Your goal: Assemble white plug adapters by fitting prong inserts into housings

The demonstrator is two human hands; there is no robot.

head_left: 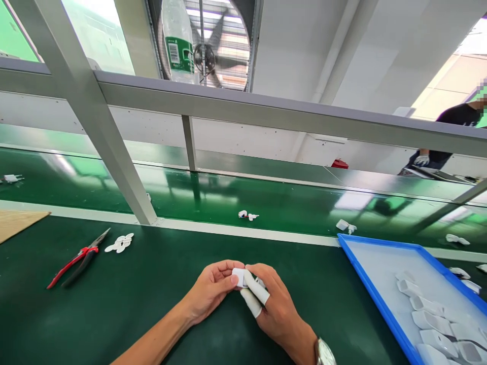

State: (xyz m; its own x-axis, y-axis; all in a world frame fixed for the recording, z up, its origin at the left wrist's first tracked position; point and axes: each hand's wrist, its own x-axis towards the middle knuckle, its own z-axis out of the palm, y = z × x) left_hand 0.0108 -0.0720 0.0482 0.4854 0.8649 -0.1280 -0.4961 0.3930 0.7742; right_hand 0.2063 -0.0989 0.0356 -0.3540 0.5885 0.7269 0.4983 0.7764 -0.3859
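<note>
Near the middle of the green table, a small white plastic piece [239, 277] is held between both hands. My left hand [211, 286] pinches it from the left, with the thumb on its face. White covers sit on two fingers of my right hand [276, 306], which closes on the piece from the right. Part of the piece is hidden behind those fingers. To the left lie red and black pliers [84, 254], their jaws pointing away, beside a small cluster of flat white pieces [120, 243].
A blue-rimmed tray [375, 294] with several white housings [431, 322] stands at the right. Beyond the table edge, small white parts [248, 216] lie on a green belt [281, 203]. A slanted metal post [102, 126] rises at the left. A person [433, 157] stands far right.
</note>
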